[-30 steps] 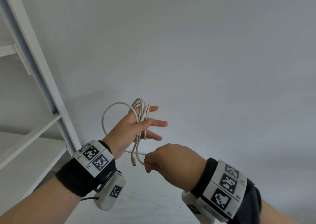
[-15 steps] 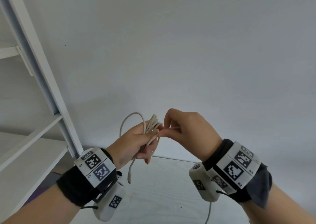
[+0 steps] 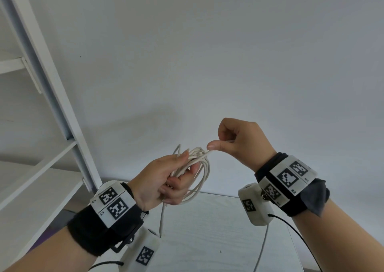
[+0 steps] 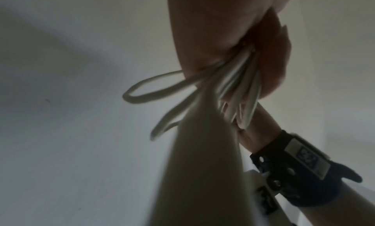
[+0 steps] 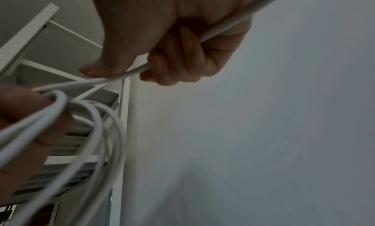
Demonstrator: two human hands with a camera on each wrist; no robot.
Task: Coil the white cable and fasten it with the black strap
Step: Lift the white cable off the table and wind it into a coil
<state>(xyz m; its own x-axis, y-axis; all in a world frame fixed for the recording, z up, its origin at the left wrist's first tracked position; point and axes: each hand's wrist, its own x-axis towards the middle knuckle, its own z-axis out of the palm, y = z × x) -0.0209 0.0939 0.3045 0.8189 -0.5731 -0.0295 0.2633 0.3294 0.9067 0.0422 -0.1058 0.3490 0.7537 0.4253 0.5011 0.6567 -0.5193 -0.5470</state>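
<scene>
The white cable (image 3: 204, 173) hangs in several loops from my left hand (image 3: 166, 180), whose fingers curl round the bunched strands in mid-air above the table. One cable end (image 3: 161, 222) dangles below that hand. My right hand (image 3: 234, 143) is just right of the coil and slightly higher, pinching a strand of the cable (image 5: 129, 72) between thumb and curled fingers. In the left wrist view the loops (image 4: 142, 91) stick out past the fingers, blurred. No black strap shows in any view.
A white table (image 3: 218, 240) lies below the hands against a plain white wall. A white shelf unit (image 3: 52, 97) with a slanted post stands at the left. Thin wires from the wrist cameras (image 3: 262, 246) hang over the table.
My right hand came up from below the coil to its right side and now pulls a strand away to the right. My left hand closed round the loops and dropped a little.
</scene>
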